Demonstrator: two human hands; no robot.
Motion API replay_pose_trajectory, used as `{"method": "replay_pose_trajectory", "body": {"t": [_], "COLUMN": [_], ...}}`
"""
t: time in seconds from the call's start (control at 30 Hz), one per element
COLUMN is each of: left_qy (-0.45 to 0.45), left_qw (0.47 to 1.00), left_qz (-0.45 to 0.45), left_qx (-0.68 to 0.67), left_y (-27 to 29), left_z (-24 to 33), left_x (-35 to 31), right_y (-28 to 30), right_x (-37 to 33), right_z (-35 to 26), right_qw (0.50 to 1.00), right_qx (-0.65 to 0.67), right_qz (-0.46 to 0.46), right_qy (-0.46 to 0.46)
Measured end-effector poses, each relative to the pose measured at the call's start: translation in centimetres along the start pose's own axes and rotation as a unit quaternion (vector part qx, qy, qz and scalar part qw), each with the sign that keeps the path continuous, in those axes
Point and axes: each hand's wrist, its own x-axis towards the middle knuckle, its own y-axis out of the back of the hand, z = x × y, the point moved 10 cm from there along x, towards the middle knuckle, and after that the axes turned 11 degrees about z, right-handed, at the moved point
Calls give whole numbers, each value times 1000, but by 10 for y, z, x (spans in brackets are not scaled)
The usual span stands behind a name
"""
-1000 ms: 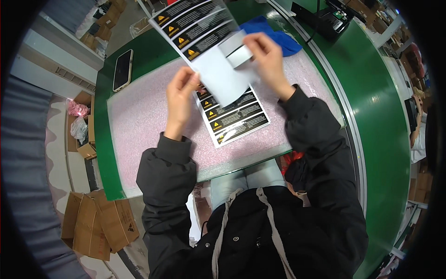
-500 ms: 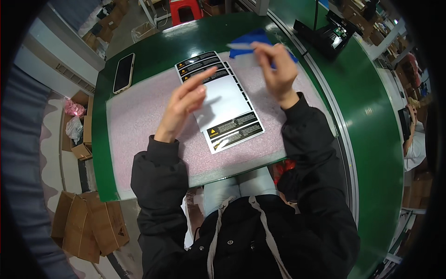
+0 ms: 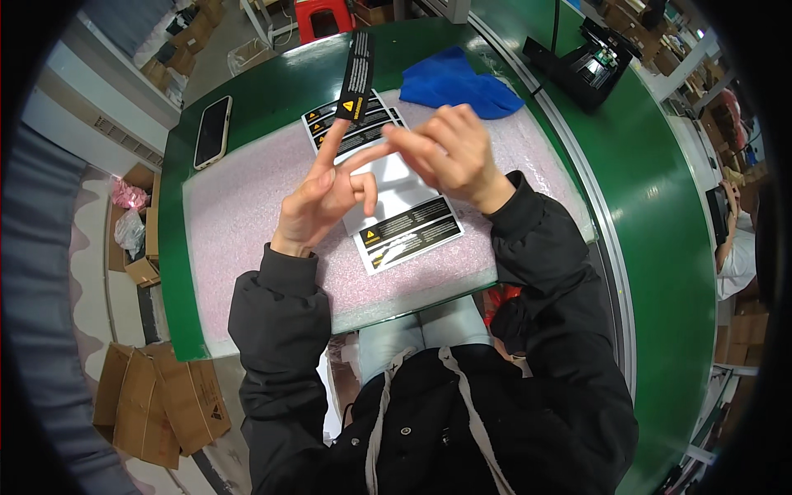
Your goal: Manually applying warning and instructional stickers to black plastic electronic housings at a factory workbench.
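Observation:
A narrow black label (image 3: 356, 76) with a yellow triangle and pale print clings by its near end to the raised index fingertip of my left hand (image 3: 318, 194). The rest of it stands up away from me. The other left fingers are partly bent and spread. My right hand (image 3: 452, 155) is closed just to the right, its fingertips meeting the left hand's outstretched finger. Whether anything is pinched there cannot be made out. Under both hands lies a white label sheet (image 3: 408, 186) with black labels at its far and near ends; its middle is bare backing.
Pinkish bubble wrap (image 3: 247, 223) covers much of the green table (image 3: 177, 289). A phone (image 3: 213, 132) lies at the left, a blue cloth (image 3: 462, 82) at the far right. Beyond the metal rail stands a black device (image 3: 590, 70). Cardboard boxes (image 3: 157, 404) are on the floor.
The label, half a second ago a pale strip in my right hand above the cloth, now hangs on my left index fingertip. My right hand has come leftward and nearer, up to the left hand.

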Motion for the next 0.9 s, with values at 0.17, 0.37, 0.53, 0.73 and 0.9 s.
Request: {"method": "replay_pose_trajectory", "body": {"t": [0.17,0.37,0.53,0.73,0.9], "left_qy": [14,14,-8,-32,-48], "left_qw": [999,1000,994,988,980], "left_qz": [-41,-27,86,117,141], "left_qx": [-19,3,64,96,131], "left_y": [-4,3,33,44,49], "left_z": [-2,-5,1,6,10], "left_x": [-2,0,3,4,3], "right_y": [-6,-10,-12,-15,-15], "right_x": [-6,-12,-15,-20,-28], "right_z": [11,29,33,34,43], "right_qw": [992,982,982,990,983], "right_qx": [104,119,107,62,71], "right_qz": [-11,-44,-65,-73,-56], "right_qy": [-77,-136,-139,-106,-160]}}
